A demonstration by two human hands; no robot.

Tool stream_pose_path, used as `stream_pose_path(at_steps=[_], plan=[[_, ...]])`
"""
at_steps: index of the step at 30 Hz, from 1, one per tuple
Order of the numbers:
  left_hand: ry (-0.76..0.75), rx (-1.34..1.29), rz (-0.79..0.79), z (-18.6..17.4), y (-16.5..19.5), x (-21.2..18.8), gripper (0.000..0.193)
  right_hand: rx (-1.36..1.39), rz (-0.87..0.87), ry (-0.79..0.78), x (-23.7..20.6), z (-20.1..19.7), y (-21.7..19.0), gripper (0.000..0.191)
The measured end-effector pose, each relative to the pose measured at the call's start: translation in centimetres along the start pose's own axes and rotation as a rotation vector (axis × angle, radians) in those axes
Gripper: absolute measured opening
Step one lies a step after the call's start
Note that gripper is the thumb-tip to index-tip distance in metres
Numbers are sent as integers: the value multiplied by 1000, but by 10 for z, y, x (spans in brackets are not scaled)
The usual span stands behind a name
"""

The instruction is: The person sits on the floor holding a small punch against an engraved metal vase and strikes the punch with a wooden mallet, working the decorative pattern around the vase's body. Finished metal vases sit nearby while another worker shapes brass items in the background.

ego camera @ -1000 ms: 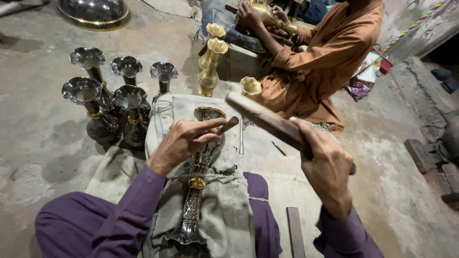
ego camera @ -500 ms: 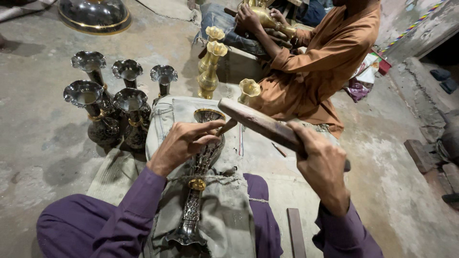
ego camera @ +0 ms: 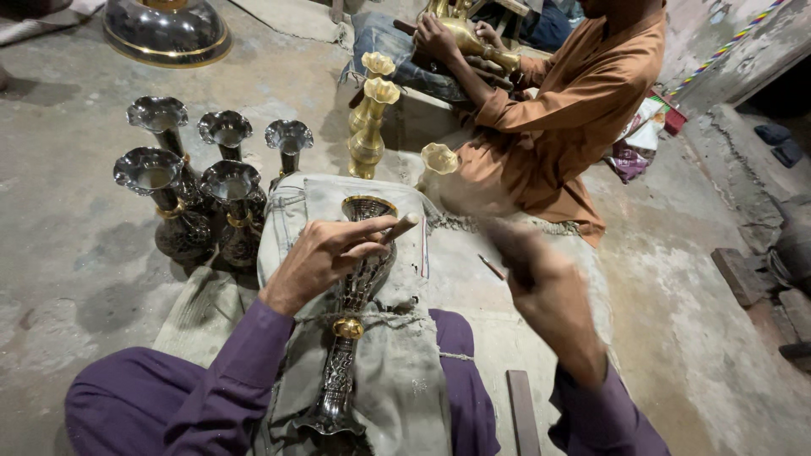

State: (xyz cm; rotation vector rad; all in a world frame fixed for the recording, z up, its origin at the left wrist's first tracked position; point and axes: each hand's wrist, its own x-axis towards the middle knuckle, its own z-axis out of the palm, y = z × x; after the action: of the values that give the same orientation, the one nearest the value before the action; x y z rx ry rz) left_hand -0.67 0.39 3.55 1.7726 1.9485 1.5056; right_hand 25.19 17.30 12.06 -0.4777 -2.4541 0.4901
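A dark engraved metal vase (ego camera: 341, 371) lies lengthwise on a grey cloth (ego camera: 397, 388) over my lap, its mouth pointing away from me. My left hand (ego camera: 314, 260) rests on the vase's upper body and pinches a short wooden-handled chisel (ego camera: 402, 226) against it. My right hand (ego camera: 541, 283) is to the right of the vase, blurred by fast motion. The wooden mallet (ego camera: 469, 203) it grips shows only as a smear reaching toward the chisel's end.
Several dark fluted vases (ego camera: 228, 190) stand on the concrete floor to the left. Brass vases (ego camera: 368, 127) stand beyond the cloth. A co-worker in orange (ego camera: 574, 118) sits at the far right with a brass piece. A wooden strip (ego camera: 524, 414) lies by my right leg.
My right hand has swung the mallet down and leftward toward the chisel, going from sharp to blurred. My left hand and the vase have stayed in place.
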Motion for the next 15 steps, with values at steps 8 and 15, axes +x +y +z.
stream_pose_path(at_steps=[8, 15], plan=[[465, -243, 65, -20, -22, -9, 43, 481, 321, -19, -34, 22, 25, 42], [233, -517, -285, -14, -17, -3, 45, 1141, 357, -105, -93, 114, 14, 36]])
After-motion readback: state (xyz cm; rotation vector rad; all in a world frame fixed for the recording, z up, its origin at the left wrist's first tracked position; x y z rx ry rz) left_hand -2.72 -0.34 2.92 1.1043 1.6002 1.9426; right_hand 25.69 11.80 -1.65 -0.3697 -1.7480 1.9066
